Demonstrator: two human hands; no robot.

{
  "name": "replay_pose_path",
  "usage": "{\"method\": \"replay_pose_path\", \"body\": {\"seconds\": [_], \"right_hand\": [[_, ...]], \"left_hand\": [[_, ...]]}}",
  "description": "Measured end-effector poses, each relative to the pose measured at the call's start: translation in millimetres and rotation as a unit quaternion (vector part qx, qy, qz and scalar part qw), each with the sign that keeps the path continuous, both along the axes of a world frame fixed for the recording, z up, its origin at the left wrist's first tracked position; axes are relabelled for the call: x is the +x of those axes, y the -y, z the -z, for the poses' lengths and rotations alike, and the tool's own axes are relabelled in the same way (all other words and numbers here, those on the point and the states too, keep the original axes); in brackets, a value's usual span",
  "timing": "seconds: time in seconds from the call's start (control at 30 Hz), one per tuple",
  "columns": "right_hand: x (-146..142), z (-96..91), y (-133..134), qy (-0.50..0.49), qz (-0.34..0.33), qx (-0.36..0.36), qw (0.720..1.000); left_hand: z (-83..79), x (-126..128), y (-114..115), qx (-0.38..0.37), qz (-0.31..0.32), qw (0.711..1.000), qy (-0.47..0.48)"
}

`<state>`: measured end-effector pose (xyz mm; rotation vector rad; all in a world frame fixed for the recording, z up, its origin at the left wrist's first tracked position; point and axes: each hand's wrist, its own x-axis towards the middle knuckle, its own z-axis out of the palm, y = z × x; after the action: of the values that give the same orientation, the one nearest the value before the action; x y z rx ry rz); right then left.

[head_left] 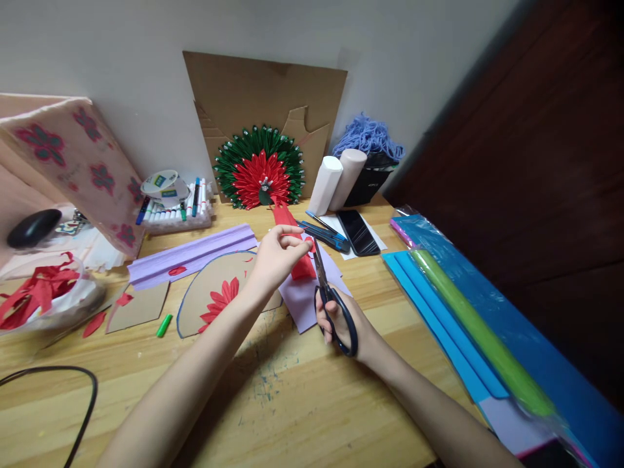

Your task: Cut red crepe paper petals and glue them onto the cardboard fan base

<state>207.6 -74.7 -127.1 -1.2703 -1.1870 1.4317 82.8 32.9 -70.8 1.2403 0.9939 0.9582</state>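
My left hand [275,257] pinches a folded strip of red paper [295,244] above the wooden table [292,396]. My right hand [341,322] is wrapped through the dark handles of a pair of scissors [327,292], whose blades meet the red paper near its lower end. Under both hands lies a lilac paper sheet [305,296]. Just left of it is a rounded cardboard piece [209,289] with red petals glued on.
A green and red paper rosette [260,168] leans on cardboard at the wall. A phone [358,232], utility knife [324,235], two white rolls [336,182], blue yarn, markers and a lilac folded strip [190,257] lie behind. Blue sheets and a green roll [482,331] fill the right; red scraps sit left.
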Motion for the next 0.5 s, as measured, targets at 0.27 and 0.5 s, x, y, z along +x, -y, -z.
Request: {"method": "replay_pose_path", "body": {"seconds": [0.27, 0.5], "right_hand": [[0.5, 1.5, -2.3, 0.034, 0.023, -0.015, 0.999], [-3.1, -4.1, -2.8, 0.019, 0.055, -0.060, 0.997]], "left_hand": [[0.2, 0.6, -1.9, 0.006, -0.006, 1.000, 0.005], [1.4, -0.2, -2.8, 0.014, -0.008, 1.000, 0.002]]}}
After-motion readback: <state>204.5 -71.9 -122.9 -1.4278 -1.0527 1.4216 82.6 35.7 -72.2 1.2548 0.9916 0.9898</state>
